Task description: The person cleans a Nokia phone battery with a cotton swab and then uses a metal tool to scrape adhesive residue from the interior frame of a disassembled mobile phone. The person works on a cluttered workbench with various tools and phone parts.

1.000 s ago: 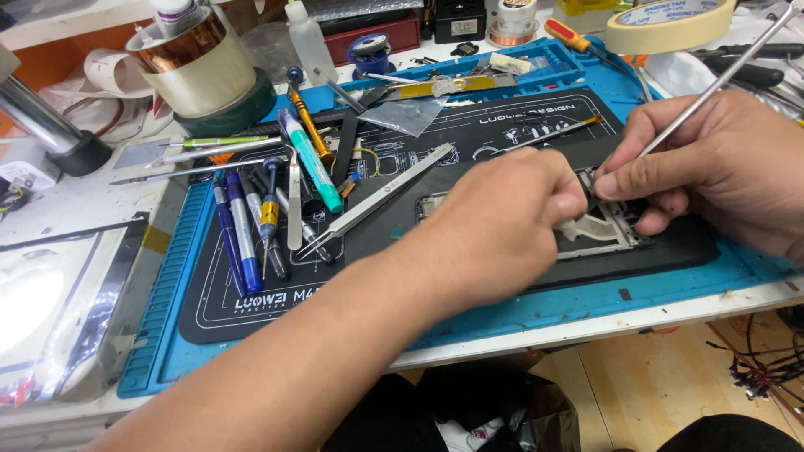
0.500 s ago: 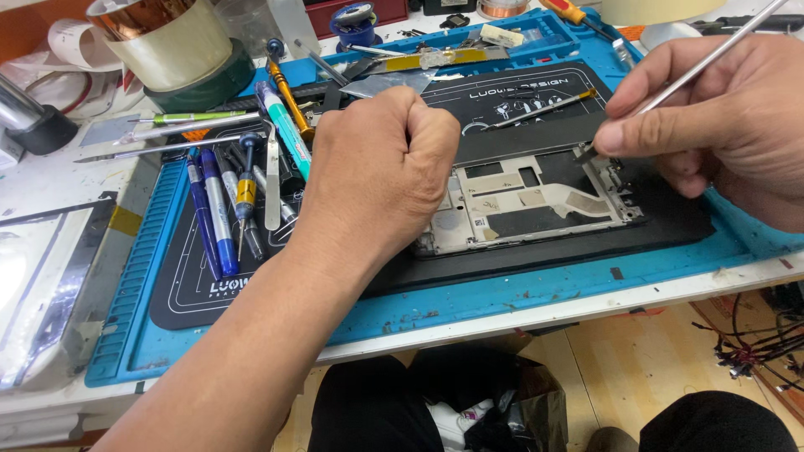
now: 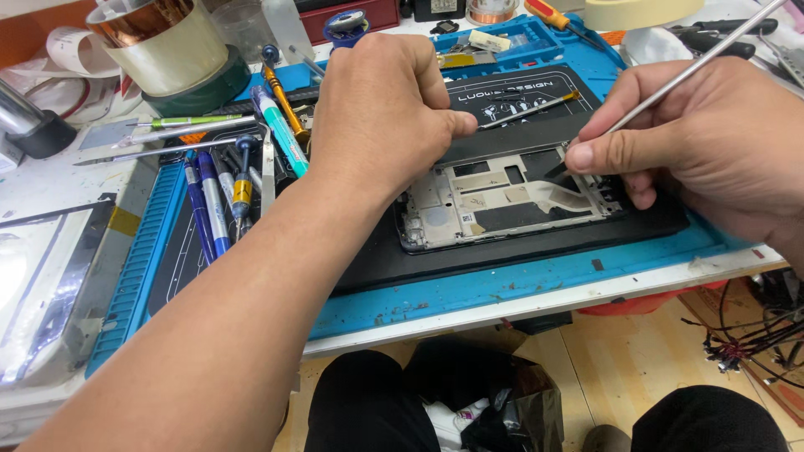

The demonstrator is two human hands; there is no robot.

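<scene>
A white tabletop [image 3: 50, 180] is covered by a blue work mat [image 3: 536, 280] with a black centre panel, and at the middle of that panel an opened phone frame [image 3: 502, 197] is laid flat, its grey inner plate facing up. The left hand [image 3: 381, 113] is set over the frame's left end, its fingers curled into a loose fist with the thumb stretched toward the frame's upper edge; whether anything is pinched beneath it cannot be told. The right hand [image 3: 712, 146] is held at the frame's right end, fingers clenched around a thin metal rod [image 3: 695, 67] whose dark tip is pressed against the frame's upper right corner. To the left of the frame, a cluster of screwdrivers [image 3: 222, 188] and a pair of tweezers [image 3: 163, 151] are spread over the mat's left part. Behind them, a large roll of tape [image 3: 167, 46] is stood on the tabletop, and a small red-handled screwdriver [image 3: 561, 18] is seen at the mat's far edge.
</scene>
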